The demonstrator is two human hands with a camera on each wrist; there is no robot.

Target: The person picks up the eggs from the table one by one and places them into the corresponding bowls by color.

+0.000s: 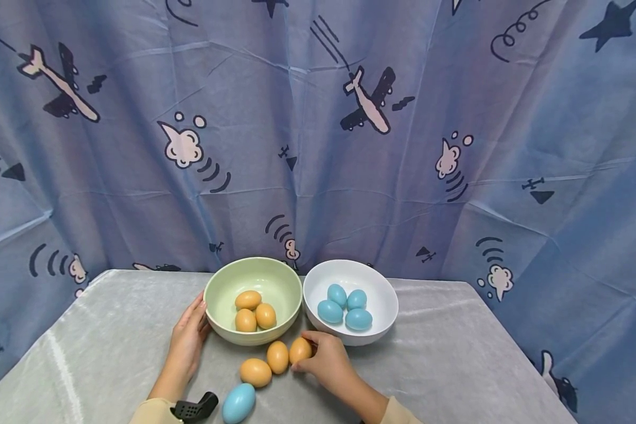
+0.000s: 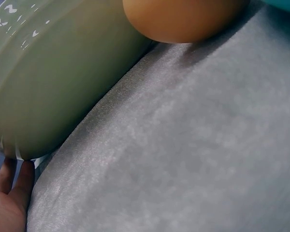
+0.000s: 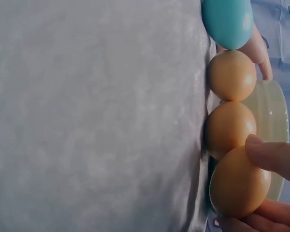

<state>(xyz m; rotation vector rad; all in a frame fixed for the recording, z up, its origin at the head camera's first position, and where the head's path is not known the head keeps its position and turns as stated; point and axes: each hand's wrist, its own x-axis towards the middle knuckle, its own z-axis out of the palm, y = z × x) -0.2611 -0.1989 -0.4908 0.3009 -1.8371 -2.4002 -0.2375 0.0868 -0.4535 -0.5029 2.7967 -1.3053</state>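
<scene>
My right hand pinches an orange-brown egg between thumb and fingers, in front of the two bowls. In the right wrist view, the thumb lies on one side of that egg and fingers on the other. My left hand rests its fingertips against the left side of the green bowl. This bowl holds three orange-brown eggs. Two more orange-brown eggs lie on the table beside the pinched one, with a blue egg nearest me.
A white bowl with several blue eggs stands right of the green bowl, rims close together. Grey cloth covers the table. Behind it hangs a blue patterned curtain. A black strap sits at my left wrist.
</scene>
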